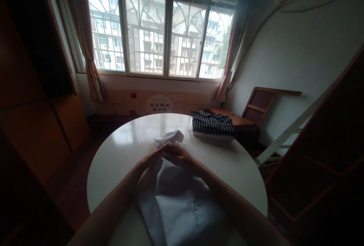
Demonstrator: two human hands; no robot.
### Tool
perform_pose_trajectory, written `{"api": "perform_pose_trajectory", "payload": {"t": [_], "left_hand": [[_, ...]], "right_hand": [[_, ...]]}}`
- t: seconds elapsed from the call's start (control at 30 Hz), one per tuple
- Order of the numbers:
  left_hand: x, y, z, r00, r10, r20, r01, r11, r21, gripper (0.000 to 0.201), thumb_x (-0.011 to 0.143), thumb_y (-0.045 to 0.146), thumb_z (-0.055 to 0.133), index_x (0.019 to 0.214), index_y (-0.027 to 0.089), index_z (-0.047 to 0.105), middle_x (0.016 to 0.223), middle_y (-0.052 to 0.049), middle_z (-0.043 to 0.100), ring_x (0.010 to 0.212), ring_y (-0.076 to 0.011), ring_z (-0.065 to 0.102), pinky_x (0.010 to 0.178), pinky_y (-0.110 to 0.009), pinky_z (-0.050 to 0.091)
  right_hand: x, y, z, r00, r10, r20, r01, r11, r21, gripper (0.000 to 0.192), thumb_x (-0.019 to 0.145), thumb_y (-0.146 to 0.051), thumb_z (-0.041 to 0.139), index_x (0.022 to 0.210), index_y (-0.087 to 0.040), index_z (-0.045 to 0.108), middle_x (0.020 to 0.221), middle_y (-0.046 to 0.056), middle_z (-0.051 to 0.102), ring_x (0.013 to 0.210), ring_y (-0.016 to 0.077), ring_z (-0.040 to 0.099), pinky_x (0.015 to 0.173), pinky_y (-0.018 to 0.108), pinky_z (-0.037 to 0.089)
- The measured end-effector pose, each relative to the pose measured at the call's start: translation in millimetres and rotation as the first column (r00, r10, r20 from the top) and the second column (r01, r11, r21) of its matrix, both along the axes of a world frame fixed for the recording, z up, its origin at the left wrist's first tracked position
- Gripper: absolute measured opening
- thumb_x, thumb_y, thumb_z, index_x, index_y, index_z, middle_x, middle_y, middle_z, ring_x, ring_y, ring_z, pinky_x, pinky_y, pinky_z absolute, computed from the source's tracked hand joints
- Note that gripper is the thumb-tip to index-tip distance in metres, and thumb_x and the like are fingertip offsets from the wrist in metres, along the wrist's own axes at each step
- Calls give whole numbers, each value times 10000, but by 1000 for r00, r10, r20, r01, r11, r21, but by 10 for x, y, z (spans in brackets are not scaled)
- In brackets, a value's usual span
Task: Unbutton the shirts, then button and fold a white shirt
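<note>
A light grey-white shirt (184, 200) drapes from the middle of the round white table (113, 155) down toward my body. Its bunched upper end, which looks like the collar, sticks up beyond my fingers. My left hand (157, 152) and my right hand (178, 155) meet at this end, both closed on the cloth, fingers close together and partly overlapping. Dim light hides the exact finger positions. Small marks, perhaps buttons, run down the shirt's front.
A folded black-and-white striped garment (213, 123) lies on a pale folded stack (213, 136) at the table's back right. Behind it stand a wooden chair (260, 103) and a white ladder (290, 139). A printed box (182, 101) lies under the window.
</note>
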State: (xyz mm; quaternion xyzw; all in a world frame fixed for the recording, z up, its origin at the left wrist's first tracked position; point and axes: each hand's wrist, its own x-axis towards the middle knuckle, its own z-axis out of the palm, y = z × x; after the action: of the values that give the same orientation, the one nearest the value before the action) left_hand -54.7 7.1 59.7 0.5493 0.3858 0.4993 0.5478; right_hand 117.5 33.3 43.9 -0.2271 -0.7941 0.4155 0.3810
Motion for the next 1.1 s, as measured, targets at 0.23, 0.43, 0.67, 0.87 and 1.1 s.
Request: {"api": "perform_pose_trajectory", "payload": {"t": [0.23,0.43,0.67,0.87,1.1], "left_hand": [[-31,76,-161,992,81,93,-83,996,17,442,614,492,625,812,97,601,656,-28,599,583,-141,520,523,-237,387],[-21,189,-246,929,220,298,-198,975,-102,400,618,457,632,784,94,617,637,-26,610,534,-116,501,517,-229,386],[-20,172,-239,881,161,445,-76,976,-203,293,650,367,645,781,106,640,645,-30,630,585,-142,545,574,-249,423],[3,182,-170,910,91,404,-33,988,-149,346,658,399,642,861,118,640,664,-41,645,651,-178,582,594,-258,433],[-48,303,-260,964,66,257,-28,989,-148,519,634,468,640,969,74,605,770,-85,659,640,-176,586,594,-267,428]], "right_hand": [[254,119,216,961,-185,-205,130,958,-254,149,689,-244,567,804,-167,624,802,41,664,761,173,615,761,348,456],[569,273,257,940,-342,9,308,834,-457,236,589,-241,658,797,-140,610,819,60,653,749,169,609,766,353,434],[492,56,51,975,86,-207,-202,737,-645,437,598,-241,680,1023,-211,582,1024,15,615,976,183,541,861,303,401],[461,68,35,972,69,-226,-205,724,-659,357,593,-276,694,930,-185,623,887,6,642,830,145,560,780,263,421],[411,-51,241,979,51,-197,-157,806,-570,300,652,-293,651,926,-178,612,858,21,639,749,153,574,675,263,441]]}}
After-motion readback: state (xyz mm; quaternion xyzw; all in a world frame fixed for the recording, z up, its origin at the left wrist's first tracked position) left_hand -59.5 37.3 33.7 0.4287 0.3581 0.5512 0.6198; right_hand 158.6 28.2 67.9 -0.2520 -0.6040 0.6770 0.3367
